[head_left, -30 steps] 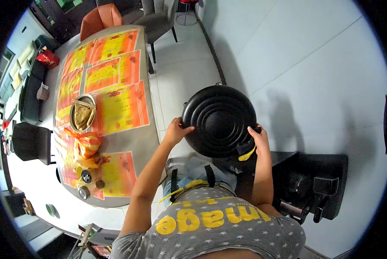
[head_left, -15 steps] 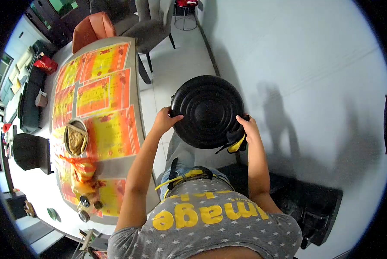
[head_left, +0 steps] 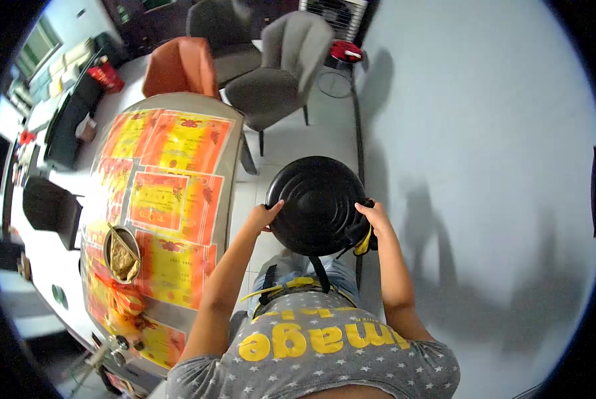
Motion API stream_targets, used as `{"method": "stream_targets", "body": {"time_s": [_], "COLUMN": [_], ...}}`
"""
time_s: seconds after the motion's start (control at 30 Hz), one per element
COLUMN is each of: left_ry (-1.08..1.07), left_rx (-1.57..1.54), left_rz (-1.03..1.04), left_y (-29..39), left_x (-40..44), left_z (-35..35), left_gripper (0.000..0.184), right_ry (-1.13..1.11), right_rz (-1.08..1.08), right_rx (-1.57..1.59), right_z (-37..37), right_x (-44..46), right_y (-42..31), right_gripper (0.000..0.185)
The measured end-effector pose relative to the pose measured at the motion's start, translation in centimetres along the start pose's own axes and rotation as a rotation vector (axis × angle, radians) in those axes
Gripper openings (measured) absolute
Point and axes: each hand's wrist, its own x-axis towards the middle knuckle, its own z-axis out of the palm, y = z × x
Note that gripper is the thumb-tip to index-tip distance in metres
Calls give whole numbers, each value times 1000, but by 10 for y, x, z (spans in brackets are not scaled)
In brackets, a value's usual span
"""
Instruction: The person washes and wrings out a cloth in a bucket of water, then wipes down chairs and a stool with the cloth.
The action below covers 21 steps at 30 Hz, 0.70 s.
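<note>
A round black ridged object (head_left: 315,205) is held in front of my body, its ringed face toward the camera. My left hand (head_left: 264,217) grips its left edge, thumb on the face. On the opposite edge, my right hand (head_left: 372,216) is closed round the rim, its thumb on top. A black and yellow strap or cloth (head_left: 362,245) hangs at the lower right of the object, just under my right hand. The fingers beneath the rim are mostly hidden on both sides.
To the left stands a long table (head_left: 234,149) with red and yellow mats, a bowl of food (head_left: 123,256) and a plastic bag (head_left: 126,300). Ahead are grey chairs (head_left: 271,86), an orange chair (head_left: 183,66) and a red-topped stool (head_left: 346,51). A pale wall (head_left: 484,166) rises on the right.
The view has shifted forward, showing more of the chairs and stool. The black shelf at the lower right has left the view. Both hands still hold the round black object.
</note>
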Motion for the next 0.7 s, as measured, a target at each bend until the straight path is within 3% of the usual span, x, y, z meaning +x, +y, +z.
{"method": "stream_targets", "body": {"time_s": [0.17, 0.3, 0.37, 0.4, 0.47, 0.57, 0.7], "left_ry": [158, 496, 570, 650, 759, 870, 1116], "left_rx": [-398, -615, -644, -653, -796, -1080, -1337], "left_rz": [-212, -276, -442, -434, -512, -555, -615], "left_y": [-17, -36, -65, -91, -80, -95, -93], "left_x": [37, 42, 53, 62, 28, 7, -50], "left_z": [1, 27, 53, 74, 97, 158, 229], "left_gripper": [79, 81, 83, 84, 85, 85, 84], "right_ry": [-313, -524, -686, -775, -912, -1165, -1417], "right_rz": [-73, -112, -166, -196, -181, -285, -350], "right_rx": [-165, -440, -542, -599, -709, -948, -1167], "right_z": [30, 81, 115, 131, 158, 211, 266], "right_x": [75, 146, 202, 204, 172, 181, 102], "right_y": [-89, -127, -120, -133, -162, -150, -122], "right_gripper": [49, 47, 39, 36, 29, 29, 29]}}
